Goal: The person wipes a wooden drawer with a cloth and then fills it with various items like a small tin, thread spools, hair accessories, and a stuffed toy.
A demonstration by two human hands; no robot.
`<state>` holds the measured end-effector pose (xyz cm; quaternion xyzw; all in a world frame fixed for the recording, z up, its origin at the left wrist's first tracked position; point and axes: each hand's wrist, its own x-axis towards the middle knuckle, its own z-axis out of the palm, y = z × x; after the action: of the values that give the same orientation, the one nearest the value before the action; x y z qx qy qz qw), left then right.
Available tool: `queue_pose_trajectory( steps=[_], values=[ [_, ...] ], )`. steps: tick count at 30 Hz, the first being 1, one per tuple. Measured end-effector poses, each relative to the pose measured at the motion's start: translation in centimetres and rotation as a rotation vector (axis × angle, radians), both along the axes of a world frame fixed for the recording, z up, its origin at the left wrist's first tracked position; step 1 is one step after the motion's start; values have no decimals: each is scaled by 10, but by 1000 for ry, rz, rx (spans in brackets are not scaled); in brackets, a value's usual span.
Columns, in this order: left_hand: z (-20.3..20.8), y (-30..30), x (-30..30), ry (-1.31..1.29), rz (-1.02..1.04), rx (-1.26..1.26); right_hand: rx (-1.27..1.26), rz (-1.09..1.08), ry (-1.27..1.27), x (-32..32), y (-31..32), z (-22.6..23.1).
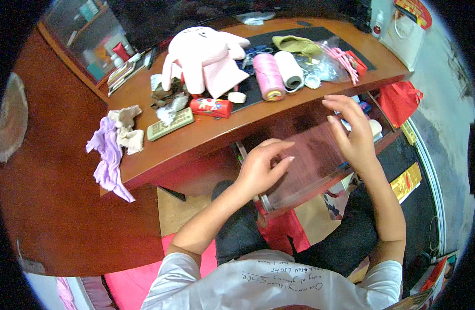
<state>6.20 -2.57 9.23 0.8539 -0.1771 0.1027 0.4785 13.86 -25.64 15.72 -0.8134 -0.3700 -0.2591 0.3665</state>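
A wooden desk drawer (pixel 312 155) stands pulled out in front of me. My left hand (pixel 263 165) hovers over its left part, thumb and fingers apart, holding nothing. Above the drawer's right part is my right hand (pixel 353 126), its fingers loosely curved and spread, also without anything in it. Some small items lie at the drawer's right end, among them a white rounded object (pixel 375 129), partly hidden by that hand. On the desktop behind the drawer are a pink thread cone (pixel 268 77) and a white thread cone (pixel 288 70).
A pale pink plush toy (pixel 204 59), red floral case (pixel 211 107) and pale green calculator (pixel 170 124) sit on the desk (pixel 237 125). Lilac cloth (pixel 109 155) hangs over its left edge. Pink strands (pixel 345 61) and olive fabric (pixel 298 45) lie behind. A red bag (pixel 399 103) hangs right.
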Motion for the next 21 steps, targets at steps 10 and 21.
queue_pose_trajectory(
  steps=[10, 21],
  values=[
    [-37, 27, -37, -226, 124, 24, -248, 51, -257, 27, 97, 38],
    [-58, 15, -39, -397, 238, -6, -178, -71, 3, 119, 246, 80]
  ],
)
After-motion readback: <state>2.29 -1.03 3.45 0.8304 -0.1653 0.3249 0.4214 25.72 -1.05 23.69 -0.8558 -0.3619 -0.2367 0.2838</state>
